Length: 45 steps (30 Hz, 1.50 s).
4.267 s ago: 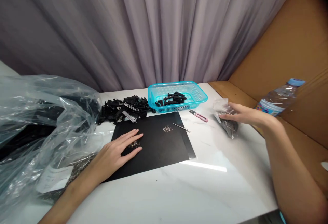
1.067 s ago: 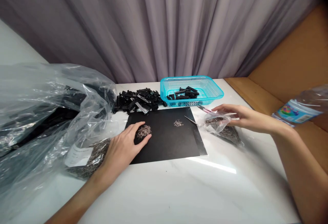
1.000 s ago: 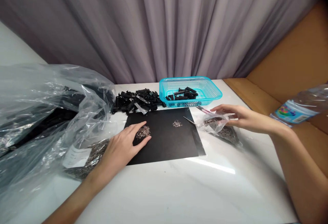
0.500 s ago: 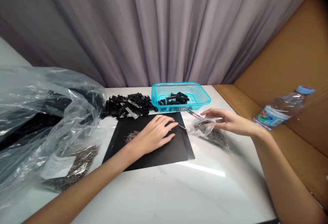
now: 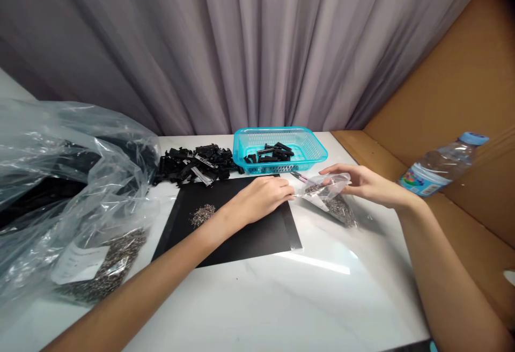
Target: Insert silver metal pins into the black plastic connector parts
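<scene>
My left hand (image 5: 267, 197) reaches over the black sheet (image 5: 241, 244). Its fingers are closed at the sheet's right edge, beside a clear plastic bag (image 5: 341, 211) of small metal pieces; what they pinch is hidden. My right hand (image 5: 368, 184) grips the raised film at the top of that bag with thumb and fingers. A thin tool with pinkish handles (image 5: 298, 176) lies just behind the bag, partly covered by it. Left of my left hand, a small heap of metal pieces (image 5: 202, 215) rests on the black sheet.
A blue basket (image 5: 317, 154) holds several black plastic parts. Beside it lies a pile of black parts (image 5: 199, 164). Large clear plastic (image 5: 120, 180) and a labelled bag of metal pieces (image 5: 116, 266) occupy the left. A water bottle (image 5: 446, 164) stands tilted in view at right.
My left hand has moved right to the bag's edge, and its spread fingers have closed. My right hand stays at the bag. The view has shifted slightly.
</scene>
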{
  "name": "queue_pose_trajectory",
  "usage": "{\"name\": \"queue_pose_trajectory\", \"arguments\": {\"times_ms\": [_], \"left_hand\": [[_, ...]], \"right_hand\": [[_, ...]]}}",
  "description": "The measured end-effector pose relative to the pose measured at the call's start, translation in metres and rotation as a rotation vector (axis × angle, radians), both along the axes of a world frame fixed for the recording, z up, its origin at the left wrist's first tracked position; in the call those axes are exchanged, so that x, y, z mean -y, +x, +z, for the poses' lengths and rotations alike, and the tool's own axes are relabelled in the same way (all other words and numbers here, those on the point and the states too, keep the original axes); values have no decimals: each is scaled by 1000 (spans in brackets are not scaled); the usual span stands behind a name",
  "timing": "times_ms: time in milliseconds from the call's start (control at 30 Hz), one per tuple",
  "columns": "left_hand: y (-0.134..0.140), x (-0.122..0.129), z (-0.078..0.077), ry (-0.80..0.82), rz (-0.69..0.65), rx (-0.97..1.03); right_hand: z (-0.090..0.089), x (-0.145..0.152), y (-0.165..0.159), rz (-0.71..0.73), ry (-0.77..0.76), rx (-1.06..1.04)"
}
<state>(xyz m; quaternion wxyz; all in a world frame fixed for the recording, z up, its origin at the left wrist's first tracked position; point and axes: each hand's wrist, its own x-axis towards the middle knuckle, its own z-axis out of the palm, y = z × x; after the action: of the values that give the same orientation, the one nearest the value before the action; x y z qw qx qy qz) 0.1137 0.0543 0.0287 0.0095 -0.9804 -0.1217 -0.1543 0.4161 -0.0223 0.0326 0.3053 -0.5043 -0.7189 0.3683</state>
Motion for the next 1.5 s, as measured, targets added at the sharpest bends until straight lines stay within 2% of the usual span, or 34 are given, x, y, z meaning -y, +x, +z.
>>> {"name": "queue_pose_trajectory", "arguments": {"times_ms": [167,367,633,767,867,1100,1333,1500], "left_hand": [[-6,18,0,-225,72,12],[-7,26,-2,-589,158,102],[-16,35,3,-644,222,50],[-31,49,0,-795,273,83],[-46,58,-6,-907,285,103],[-64,65,-8,-852,305,154],[-81,56,-9,-645,285,42],[-95,44,-3,-481,281,-10]], "right_hand": [[2,0,-3,22,4,15],[0,-1,-2,47,2,15],[1,-1,-2,23,-2,10],[3,0,-9,10,-13,30],[5,1,-15,52,-47,45],[6,3,-20,86,-29,117],[-1,-1,-38,10,69,114],[-5,-3,-53,-29,138,112]]}}
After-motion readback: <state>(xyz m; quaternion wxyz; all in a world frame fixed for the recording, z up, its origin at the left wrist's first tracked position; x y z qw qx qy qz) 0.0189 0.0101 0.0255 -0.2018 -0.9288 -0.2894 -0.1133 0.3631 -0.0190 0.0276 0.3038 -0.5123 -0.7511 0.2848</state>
